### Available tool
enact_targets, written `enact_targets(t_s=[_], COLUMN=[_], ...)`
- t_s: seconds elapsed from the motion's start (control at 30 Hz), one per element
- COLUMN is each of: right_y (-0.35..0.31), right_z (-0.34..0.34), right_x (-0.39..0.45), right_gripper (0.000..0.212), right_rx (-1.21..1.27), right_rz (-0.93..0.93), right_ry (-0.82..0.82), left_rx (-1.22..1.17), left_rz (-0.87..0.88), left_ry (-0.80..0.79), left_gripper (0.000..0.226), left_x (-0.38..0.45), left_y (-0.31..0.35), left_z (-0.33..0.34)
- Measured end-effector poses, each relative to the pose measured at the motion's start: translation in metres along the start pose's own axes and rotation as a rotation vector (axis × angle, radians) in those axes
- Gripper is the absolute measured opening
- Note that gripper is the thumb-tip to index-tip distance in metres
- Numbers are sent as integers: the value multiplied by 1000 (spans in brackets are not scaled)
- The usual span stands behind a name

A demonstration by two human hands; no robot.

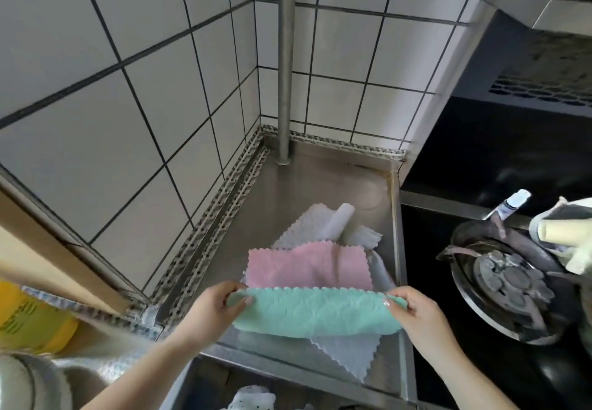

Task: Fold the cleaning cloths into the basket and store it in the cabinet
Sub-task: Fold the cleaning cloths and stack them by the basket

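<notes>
A mint green cloth (315, 312) is stretched between my hands over the steel counter (320, 182), doubled over with its scalloped edge on top. My left hand (214, 305) pinches its left corner and my right hand (416, 308) pinches its right corner. Behind it lies a pink cloth (309, 267), spread flat. A white cloth (326, 223) lies crumpled and partly rolled further back. A pale grey cloth (347, 350) sticks out beneath the green one. No basket or cabinet is in view.
Tiled walls meet at the corner behind, with a metal pipe (286, 57) standing there. A black stove with a metal pan (499, 281) is at the right. A yellow container (28, 316) sits at the left. A sink rim (272, 368) runs along the front.
</notes>
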State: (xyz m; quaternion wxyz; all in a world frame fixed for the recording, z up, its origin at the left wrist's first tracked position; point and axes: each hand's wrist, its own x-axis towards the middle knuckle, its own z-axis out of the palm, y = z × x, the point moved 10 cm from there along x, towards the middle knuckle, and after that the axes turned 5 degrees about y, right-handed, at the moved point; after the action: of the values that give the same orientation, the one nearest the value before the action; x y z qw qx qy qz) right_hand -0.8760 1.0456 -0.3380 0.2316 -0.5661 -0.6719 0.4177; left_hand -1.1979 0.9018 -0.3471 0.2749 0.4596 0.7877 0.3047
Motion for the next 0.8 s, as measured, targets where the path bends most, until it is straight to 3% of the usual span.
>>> enact_targets(t_s=[0.1, 0.27, 0.67, 0.8], right_y=[-1, -9, -3, 6], right_z=[0, 4, 33, 39], right_x=[20, 61, 122, 133], right_gripper=[9, 3, 10, 10], right_rx=[9, -80, -229, -227], right_rz=[39, 32, 15, 35], right_ry=[27, 82, 57, 52], left_rx=[-137, -291, -234, -205], left_rz=[-110, -214, -398, -430], left_ry=[76, 162, 207, 160], left_gripper=[21, 12, 34, 26], left_x=[22, 55, 98, 110], left_y=[-7, -9, -42, -47], left_z=[-3, 4, 19, 27])
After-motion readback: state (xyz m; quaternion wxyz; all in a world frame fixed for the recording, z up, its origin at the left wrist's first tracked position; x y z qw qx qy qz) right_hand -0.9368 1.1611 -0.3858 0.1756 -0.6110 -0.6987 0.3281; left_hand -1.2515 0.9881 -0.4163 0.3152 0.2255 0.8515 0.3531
